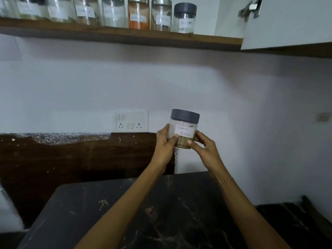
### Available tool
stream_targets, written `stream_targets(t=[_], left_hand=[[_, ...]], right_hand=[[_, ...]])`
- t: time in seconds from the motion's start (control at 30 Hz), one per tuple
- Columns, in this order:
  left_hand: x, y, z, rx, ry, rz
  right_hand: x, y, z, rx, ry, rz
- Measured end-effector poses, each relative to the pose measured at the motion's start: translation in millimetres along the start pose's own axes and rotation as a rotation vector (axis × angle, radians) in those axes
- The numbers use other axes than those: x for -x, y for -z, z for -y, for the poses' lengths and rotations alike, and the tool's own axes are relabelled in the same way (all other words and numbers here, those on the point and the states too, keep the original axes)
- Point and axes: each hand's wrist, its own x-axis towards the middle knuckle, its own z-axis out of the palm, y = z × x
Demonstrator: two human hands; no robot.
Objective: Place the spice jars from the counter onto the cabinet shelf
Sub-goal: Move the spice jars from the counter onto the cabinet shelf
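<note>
Hands share one garam masala jar [184, 129], raised above the dark worktop [161, 212]: left hand [166, 143] and right hand [203, 148] each curl fingers round its lower sides in a snug grip. Labelled jars [138, 13] line the wooden cabinet shelf [125, 37] overhead.

A white switch-and-socket panel [131, 120] sits on the pale wall [233, 97] above a dark brown backsplash [71, 159], and a metal hinge [250, 9] shows on the open cabinet door [291, 24].
</note>
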Motion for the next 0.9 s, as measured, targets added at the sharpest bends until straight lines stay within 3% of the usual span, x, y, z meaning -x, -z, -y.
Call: stream_targets(t=[0.33,0.7,0.9], left_hand=[[-39.4,-21.7,-51.4,-0.012,-0.212,-0.065],[-158.7,-67.4,-196.0,0.010,-0.445,-0.066],[-252.2,-91.7,-240.6,-0.099,-0.309,0.108]], right_hand=[[-41.5,31.1,59.6,0.040,0.151,-0.077],[-163.1,84.2,186.9,0.089,0.470,-0.181],[-259.9,120.4,209.4,0.189,0.361,-0.244]])
